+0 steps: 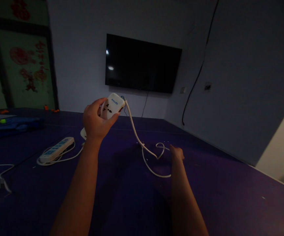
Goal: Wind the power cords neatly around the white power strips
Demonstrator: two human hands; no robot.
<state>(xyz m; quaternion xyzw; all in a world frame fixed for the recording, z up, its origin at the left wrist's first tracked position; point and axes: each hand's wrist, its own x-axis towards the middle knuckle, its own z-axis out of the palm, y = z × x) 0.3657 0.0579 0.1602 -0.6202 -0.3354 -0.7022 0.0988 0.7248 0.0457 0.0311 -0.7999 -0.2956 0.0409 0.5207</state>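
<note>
Head view: a power strip (pixel 57 150) lies on the purple floor (pixel 46 190); next, the left hand (pixel 95 118) clasps a white Philips socket block (pixel 114 104) up high, its cable (pixel 132 123) drooping floorward beside the right hand (pixel 177 153), whose grip I can't tell.

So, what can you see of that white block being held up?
The white block looks plastic, with rounded corners, blue PHILIPS lettering and dark socket holes on its visible face. It is tilted, raised above the purple floor, gripped along its edges by the left hand. A white cord leaves its upper end.
</note>
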